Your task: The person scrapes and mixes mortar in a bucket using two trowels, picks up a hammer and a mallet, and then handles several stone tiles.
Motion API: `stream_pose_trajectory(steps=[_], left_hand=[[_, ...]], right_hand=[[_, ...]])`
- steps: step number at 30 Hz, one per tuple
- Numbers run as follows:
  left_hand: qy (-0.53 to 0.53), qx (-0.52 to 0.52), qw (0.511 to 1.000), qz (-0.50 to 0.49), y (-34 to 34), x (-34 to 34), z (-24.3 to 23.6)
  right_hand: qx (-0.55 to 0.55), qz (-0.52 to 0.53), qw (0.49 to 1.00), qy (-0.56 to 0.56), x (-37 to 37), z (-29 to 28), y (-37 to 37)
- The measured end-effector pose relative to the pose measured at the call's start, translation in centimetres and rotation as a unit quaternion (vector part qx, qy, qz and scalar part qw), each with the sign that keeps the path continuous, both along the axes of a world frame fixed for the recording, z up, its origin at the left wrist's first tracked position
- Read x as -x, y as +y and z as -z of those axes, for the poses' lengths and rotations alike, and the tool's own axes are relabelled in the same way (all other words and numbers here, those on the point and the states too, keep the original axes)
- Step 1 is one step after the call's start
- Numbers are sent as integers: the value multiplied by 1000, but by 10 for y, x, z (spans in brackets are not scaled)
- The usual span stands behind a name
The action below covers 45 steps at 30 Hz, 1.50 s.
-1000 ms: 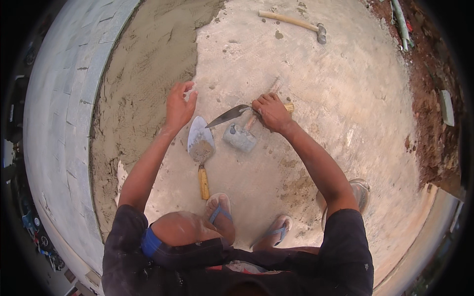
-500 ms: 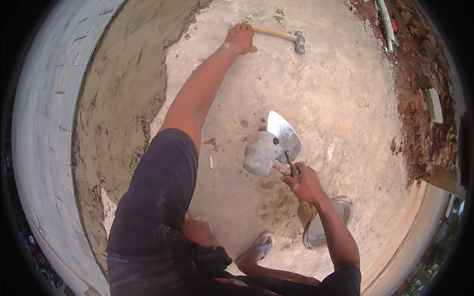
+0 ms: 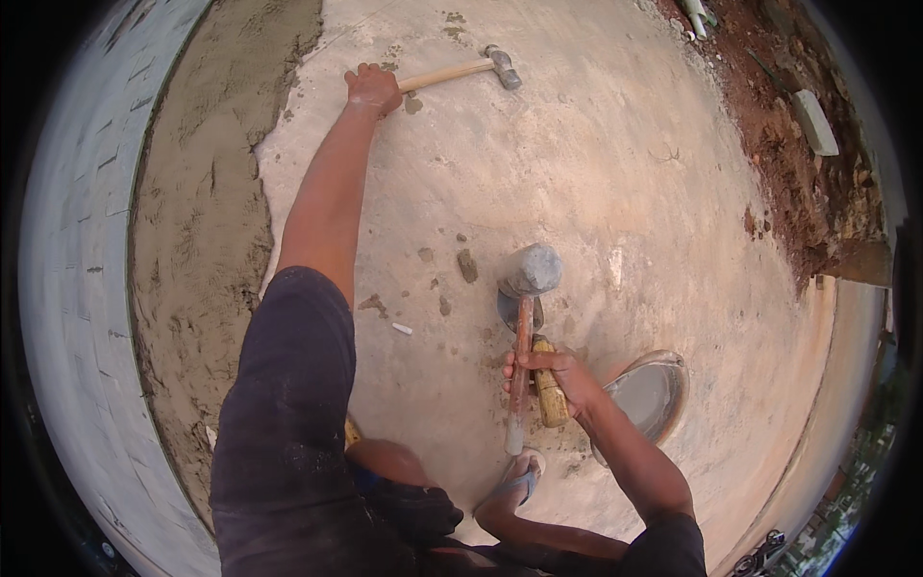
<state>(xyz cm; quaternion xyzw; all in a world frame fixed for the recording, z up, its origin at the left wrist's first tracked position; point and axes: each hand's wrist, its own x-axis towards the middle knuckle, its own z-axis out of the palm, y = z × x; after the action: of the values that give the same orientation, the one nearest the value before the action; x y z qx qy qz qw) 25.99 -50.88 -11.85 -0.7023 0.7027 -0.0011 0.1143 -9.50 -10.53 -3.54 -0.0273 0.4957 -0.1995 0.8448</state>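
At the far left-centre, my left hand (image 3: 375,89) is closed round the handle end of a ball-peen hammer (image 3: 447,74), whose steel head points right. Nearer to me, my right hand (image 3: 565,377) grips two tools together. One is a mallet (image 3: 532,269) with a grey head and worn reddish handle, pointing away from me. The other is a trowel (image 3: 551,385) with a pale yellowish handle. The mallet's head and shaft cover much of the trowel's dark blade. A short white stick (image 3: 402,329) lies on the concrete floor (image 3: 635,173), left of the mallet.
Wet mortar (image 3: 202,192) runs along the left, beside grey tiles (image 3: 87,221). A bucket (image 3: 663,394) with greyish content stands by my right forearm. Red soil at the right holds a pale block (image 3: 815,123) and a white pipe (image 3: 695,17). My sandalled foot (image 3: 519,481) is near the mallet's handle end.
My left hand has shifted left with the hammer. In my right hand, the mallet has turned from lying sideways to pointing away, and the trowel's blade is now mostly covered. The view has shifted.
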Motion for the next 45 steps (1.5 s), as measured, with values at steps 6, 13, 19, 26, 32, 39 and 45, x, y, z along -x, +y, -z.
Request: stream_pose_trajectory(steps=[6,13,19,26,32,39,45], left_hand=[[173,-159,971,36,36,16,-19],[471,-136,867,-89,125,81,-33],[648,-182,719,-174,259,58,-33],[652,-204,704,-191,404,74,-61],[628,-220,734,-139,473,98,-66],[714,-223,661,-57,485,96,-75],[698,-269,661,-61,482,84,-89]], right_hand=[[2,14,999,-31,-7,14,-4],[-3,74,997,-16,-20,0,-3],[40,127,989,-65,-24,-8,-5],[99,154,980,-81,-44,-11,-19],[109,96,989,-14,-67,2,-3],[86,121,979,-137,-66,25,7],[84,113,958,-248,-70,32,19]])
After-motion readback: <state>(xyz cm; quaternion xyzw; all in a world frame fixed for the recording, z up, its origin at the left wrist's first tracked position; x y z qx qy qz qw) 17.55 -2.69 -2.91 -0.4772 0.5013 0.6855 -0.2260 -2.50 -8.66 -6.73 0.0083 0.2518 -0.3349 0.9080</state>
